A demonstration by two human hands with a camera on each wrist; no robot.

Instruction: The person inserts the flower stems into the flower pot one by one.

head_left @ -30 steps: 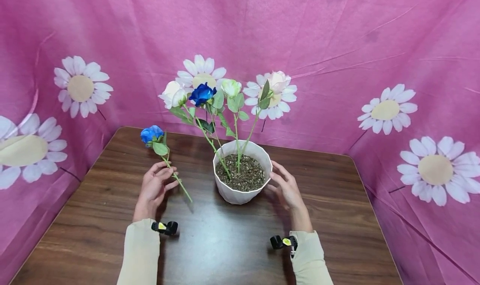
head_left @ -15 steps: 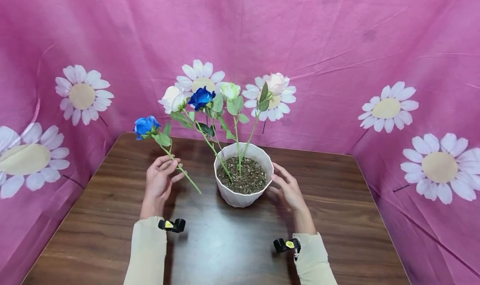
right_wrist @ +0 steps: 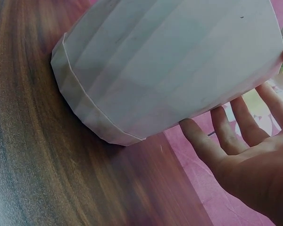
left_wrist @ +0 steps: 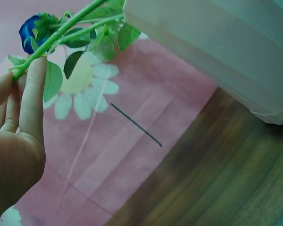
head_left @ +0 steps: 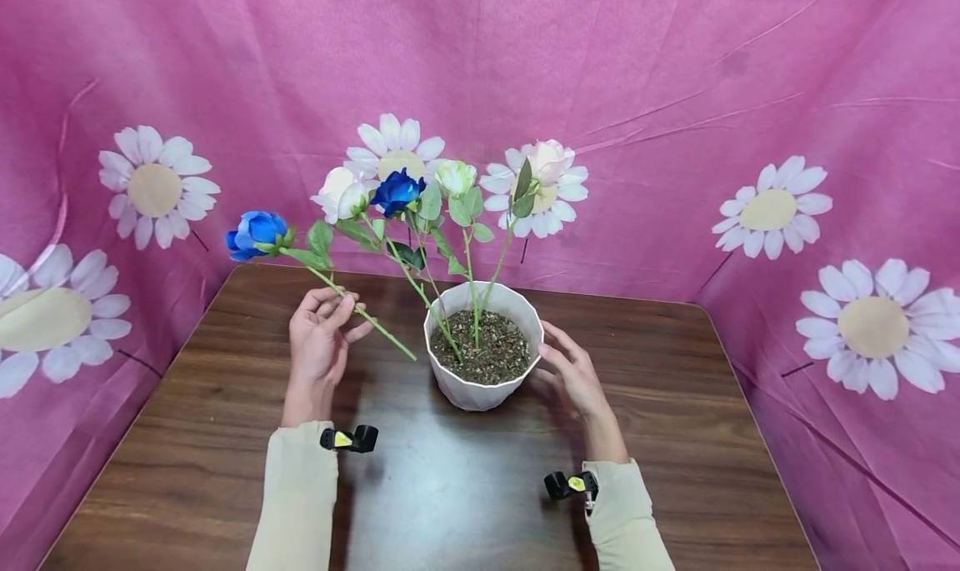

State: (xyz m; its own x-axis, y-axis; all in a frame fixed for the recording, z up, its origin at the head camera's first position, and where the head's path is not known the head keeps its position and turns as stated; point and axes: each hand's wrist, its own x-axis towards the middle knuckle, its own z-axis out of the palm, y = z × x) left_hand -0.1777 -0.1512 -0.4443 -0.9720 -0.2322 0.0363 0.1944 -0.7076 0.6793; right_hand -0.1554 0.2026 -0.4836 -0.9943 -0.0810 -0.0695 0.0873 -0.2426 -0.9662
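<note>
My left hand (head_left: 318,338) pinches the green stem of a blue rose (head_left: 258,234) between thumb and fingers. The bloom points up and left; the bare stem end slants down toward the pot, apart from it in the head view. A white faceted flowerpot (head_left: 474,392) with dark soil (head_left: 491,350) stands upright on the table. In it are a white rose (head_left: 341,194), a dark blue rose (head_left: 397,192), a pale green rose (head_left: 455,177) and a pale pink rose (head_left: 550,161). My right hand (head_left: 573,379) rests its fingertips (right_wrist: 191,127) against the pot's right side, thumb near the rim.
The brown wooden table (head_left: 442,488) reaches to a pink cloth backdrop (head_left: 637,71) printed with large daisies, which encloses the back and both sides. Leaves from the planted stems spread left of the pot, close to the held rose.
The left hand has risen slightly and moved a little right. Its blue rose has tilted over, bloom swinging left and up, stem end moving right toward the pot. The right hand stays against the pot.
</note>
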